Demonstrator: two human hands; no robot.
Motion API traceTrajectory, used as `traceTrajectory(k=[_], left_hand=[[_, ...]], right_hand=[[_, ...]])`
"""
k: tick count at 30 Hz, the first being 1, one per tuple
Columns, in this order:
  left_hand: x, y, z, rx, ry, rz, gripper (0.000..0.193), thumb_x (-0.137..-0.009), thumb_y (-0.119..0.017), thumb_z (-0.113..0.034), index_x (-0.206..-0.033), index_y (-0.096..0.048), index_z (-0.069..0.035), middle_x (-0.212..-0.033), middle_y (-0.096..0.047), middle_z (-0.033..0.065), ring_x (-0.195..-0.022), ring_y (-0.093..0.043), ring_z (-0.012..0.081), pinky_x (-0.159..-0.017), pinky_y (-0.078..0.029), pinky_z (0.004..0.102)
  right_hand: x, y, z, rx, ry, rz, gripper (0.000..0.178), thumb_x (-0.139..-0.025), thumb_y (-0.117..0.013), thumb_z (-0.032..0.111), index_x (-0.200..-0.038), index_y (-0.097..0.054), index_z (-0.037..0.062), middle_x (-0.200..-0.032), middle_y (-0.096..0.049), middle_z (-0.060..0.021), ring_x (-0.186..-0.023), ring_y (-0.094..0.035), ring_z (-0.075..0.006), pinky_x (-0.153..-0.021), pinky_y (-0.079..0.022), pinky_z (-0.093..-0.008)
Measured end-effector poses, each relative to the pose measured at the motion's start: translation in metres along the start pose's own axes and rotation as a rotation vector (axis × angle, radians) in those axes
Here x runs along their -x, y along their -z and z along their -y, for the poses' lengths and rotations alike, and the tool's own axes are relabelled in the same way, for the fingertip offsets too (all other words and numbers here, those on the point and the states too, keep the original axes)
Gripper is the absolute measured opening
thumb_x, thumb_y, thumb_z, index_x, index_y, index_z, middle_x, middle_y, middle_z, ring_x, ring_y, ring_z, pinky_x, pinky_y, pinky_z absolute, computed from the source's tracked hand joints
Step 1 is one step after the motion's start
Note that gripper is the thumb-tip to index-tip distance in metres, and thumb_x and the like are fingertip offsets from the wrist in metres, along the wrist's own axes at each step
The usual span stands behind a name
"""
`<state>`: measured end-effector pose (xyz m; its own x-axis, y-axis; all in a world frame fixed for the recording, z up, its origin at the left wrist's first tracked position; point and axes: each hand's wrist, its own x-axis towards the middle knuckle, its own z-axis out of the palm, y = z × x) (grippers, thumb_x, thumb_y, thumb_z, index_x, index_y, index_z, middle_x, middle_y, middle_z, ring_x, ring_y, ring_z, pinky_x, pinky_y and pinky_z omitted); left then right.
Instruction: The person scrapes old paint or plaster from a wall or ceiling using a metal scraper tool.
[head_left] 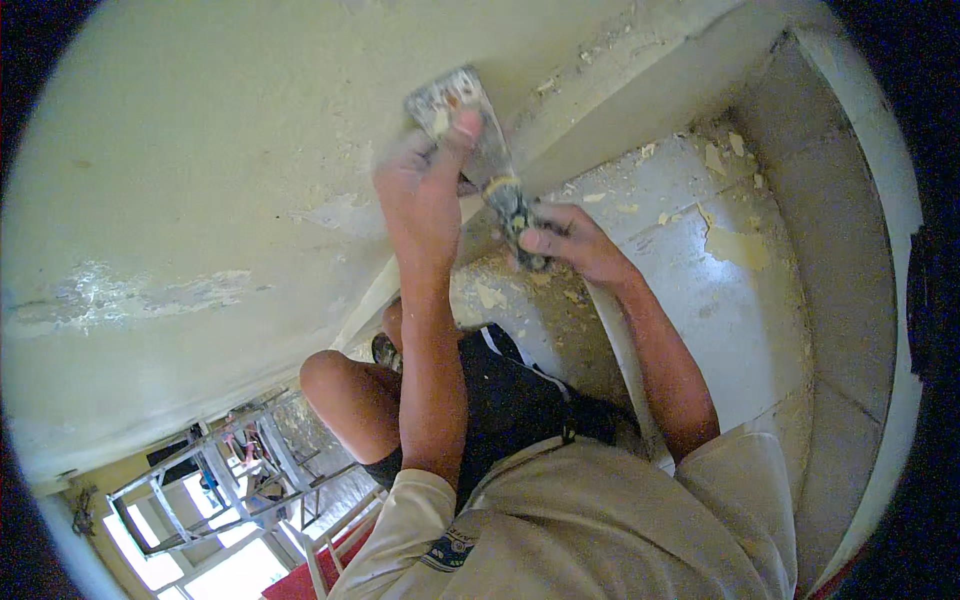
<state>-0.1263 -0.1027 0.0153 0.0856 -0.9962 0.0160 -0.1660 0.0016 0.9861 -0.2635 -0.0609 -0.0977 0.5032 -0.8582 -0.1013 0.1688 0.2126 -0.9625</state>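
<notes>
A broad putty knife [492,150] with a flat metal blade is held between both hands, tilted in front of the wall. Its wide end is smeared with whitish residue. My left hand [420,195] pinches the blade, thumb on the upper face and fingers partly hidden behind it. My right hand [582,247] is closed round the dirty handle, which looks dark and worn. Both hands are slightly blurred. Close beside them is the pale yellowish wall [250,130], with a patch of peeling paint [340,215] left of my left wrist.
Flakes of yellow paint [735,245] litter the tiled surface on the right. A low ledge [620,100] runs along the wall's foot. My bent knee [335,375] is near the wall. Metal ladders [215,470] stand at the lower left by bright windows [235,570].
</notes>
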Motion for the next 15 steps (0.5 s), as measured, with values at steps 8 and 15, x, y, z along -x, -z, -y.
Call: traceTrajectory(k=[8, 15], left_hand=[[0.013, 0.006, 0.002, -0.067, 0.011, -0.074, 0.031, -0.08, -0.062, -0.026, -0.085, -0.063, 0.004, -0.07, -0.063, 0.0078, -0.061, -0.055, 0.0083, -0.055, -0.043, 0.0211], [0.014, 0.001, 0.002, 0.019, -0.028, -0.126, 0.03, -0.081, -0.062, -0.024, -0.086, -0.063, 0.005, -0.073, -0.064, 0.01, -0.064, -0.06, 0.0126, -0.056, -0.047, 0.0239]], right_hand=[[-0.01, -0.031, -0.02, -0.017, -0.025, 0.061, 0.043, -0.088, -0.044, 0.043, -0.098, -0.055, 0.0029, -0.079, -0.056, 0.0014, -0.068, -0.047, -0.0062, -0.058, -0.037, -0.0203], [-0.011, -0.036, -0.014, -0.05, -0.013, 0.006, 0.048, -0.088, -0.045, 0.044, -0.112, -0.052, 0.0031, -0.085, -0.056, -0.0024, -0.072, -0.049, -0.0099, -0.062, -0.041, -0.0253]])
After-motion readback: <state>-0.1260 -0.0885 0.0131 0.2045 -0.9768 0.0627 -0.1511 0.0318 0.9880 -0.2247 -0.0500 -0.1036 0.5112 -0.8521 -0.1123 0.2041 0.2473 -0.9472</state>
